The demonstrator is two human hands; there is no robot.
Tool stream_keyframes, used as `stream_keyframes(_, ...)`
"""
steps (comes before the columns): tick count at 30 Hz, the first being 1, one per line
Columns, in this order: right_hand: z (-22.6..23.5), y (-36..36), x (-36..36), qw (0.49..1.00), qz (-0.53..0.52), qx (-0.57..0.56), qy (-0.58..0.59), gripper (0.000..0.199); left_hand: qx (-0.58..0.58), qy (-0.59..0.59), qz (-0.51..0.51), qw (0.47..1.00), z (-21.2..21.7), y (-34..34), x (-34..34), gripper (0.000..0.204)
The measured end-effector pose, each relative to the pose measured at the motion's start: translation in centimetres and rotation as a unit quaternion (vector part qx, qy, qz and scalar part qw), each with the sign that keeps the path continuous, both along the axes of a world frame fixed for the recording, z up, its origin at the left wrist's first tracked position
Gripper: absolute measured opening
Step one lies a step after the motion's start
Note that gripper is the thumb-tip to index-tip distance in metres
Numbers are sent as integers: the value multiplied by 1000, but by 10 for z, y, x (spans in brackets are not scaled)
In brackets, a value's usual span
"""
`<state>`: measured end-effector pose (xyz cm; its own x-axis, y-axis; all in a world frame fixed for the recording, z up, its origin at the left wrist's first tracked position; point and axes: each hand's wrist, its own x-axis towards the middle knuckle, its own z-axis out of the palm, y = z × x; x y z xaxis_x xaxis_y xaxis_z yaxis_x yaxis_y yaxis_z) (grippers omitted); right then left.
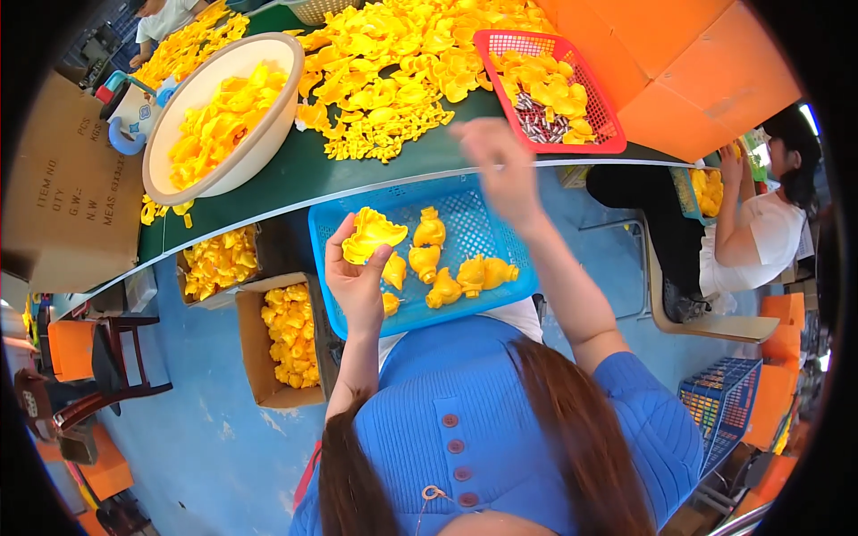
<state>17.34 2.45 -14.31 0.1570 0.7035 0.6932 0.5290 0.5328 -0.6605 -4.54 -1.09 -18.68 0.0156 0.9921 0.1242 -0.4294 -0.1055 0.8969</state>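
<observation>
My left hand (356,279) holds a flat yellow plastic shell piece (370,234) over the blue basket (465,214) on my lap. Several assembled yellow pieces (447,272) lie in that basket. My right hand (496,170) is raised and blurred above the basket's far edge, near the table rim; whether it holds anything I cannot tell. A red basket (585,94) on the green table (304,170) holds yellow pieces and small dark metal parts (536,125).
A big heap of yellow parts (402,62) covers the table, beside a cream bowl (268,125) full of them. Cardboard boxes of yellow parts (286,335) stand on the floor at my left. A seated person (760,232) works at the right; another person's hands (161,22) are at the top left. Orange boxes (697,62) stand at the back right.
</observation>
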Motion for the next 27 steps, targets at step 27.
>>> stream_keyframes(27, 21, 53, 143, 912, -258, -266, -175, 16, -27, -41, -68, 996, 5, -4, 3, 49)
